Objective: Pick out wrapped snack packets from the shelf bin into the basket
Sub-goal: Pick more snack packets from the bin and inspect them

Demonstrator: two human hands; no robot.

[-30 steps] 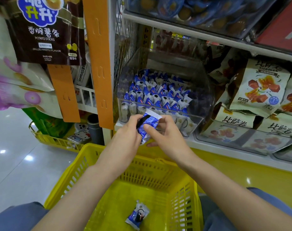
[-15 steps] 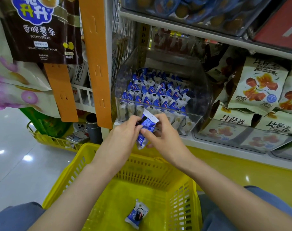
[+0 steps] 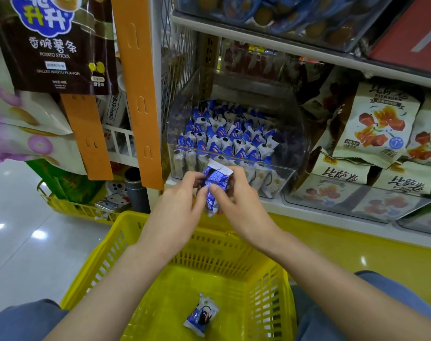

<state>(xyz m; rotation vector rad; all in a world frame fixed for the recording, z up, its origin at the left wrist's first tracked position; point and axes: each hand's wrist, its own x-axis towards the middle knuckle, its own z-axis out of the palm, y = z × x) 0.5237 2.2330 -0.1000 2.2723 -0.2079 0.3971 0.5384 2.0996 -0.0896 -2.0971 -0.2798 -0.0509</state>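
- The left hand (image 3: 175,207) and right hand (image 3: 241,205) both pinch one blue packet (image 3: 215,185).
- The packet stands up tall, just in front of the bin (image 3: 295,134).
- The basket (image 3: 216,257) is right below it.

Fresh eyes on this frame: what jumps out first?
Both hands meet mid-frame: the left hand and right hand pinch one blue-and-white snack packet just in front of the clear shelf bin, which is packed with rows of the same packets. Below them sits the bright yellow basket, with a single packet lying on its floor.
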